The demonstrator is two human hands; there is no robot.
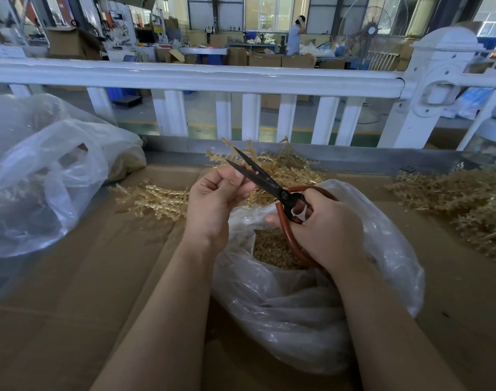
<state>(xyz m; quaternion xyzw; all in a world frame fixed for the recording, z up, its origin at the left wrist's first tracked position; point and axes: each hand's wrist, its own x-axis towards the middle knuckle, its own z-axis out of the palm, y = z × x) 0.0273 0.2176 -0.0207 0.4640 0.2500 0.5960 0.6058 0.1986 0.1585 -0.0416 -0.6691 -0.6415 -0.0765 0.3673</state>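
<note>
- Black steel scissors [265,183] with red-brown loop handles: my right hand [325,230] grips the handles. The blades are parted, tips pointing up and away to the left, above the open clear bag [311,314].
- My left hand [216,198]: fingers curled, thumb tip just beside the lower blade. Can't tell if it pinches a small piece or nothing.
- Risk: with my thumb that close to parted blades, closing them now could nick it.
- Risk: a snipped bit could fly past the bag mouth onto the cardboard [72,292] instead of landing among the gold bits [272,249] inside.
- Risk: the lower handle loop sits down in the bag mouth, so it could snag the film and tear or tip the bag.
- Gold plastic branches [159,197] lie just behind my hands, looks like uncut stock.
- Writing: none readable on scissors, bag or cardboard; far signs in the hall are too blurred.
</note>
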